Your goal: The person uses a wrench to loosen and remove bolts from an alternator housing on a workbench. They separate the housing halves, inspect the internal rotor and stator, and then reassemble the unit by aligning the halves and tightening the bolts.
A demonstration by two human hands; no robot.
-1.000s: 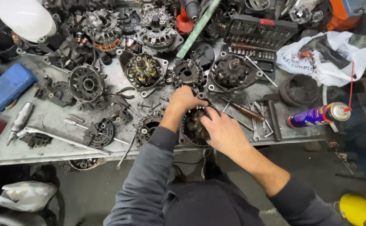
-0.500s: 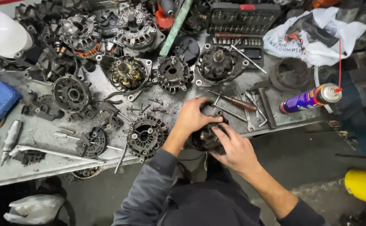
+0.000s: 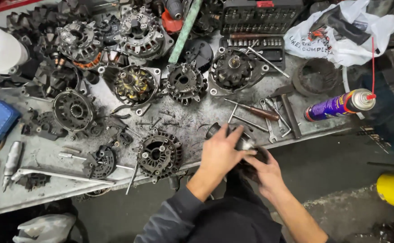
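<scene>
Both hands, left hand [image 3: 221, 153] and right hand [image 3: 263, 170], have drawn the dark round metal part [image 3: 246, 146] toward the worktop [image 3: 192, 121] edge, fingers clamped on it.

Purple spray can [image 3: 339, 105], red cap, lies at bench's right edge; white printed bag [image 3: 341, 33] behind it.

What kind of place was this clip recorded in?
Most likely an auto-electrical repair workshop: a grimy metal workbench strewn with stripped alternators, a socket set and a spray can. Both hands grip a dark alternator part.
</scene>
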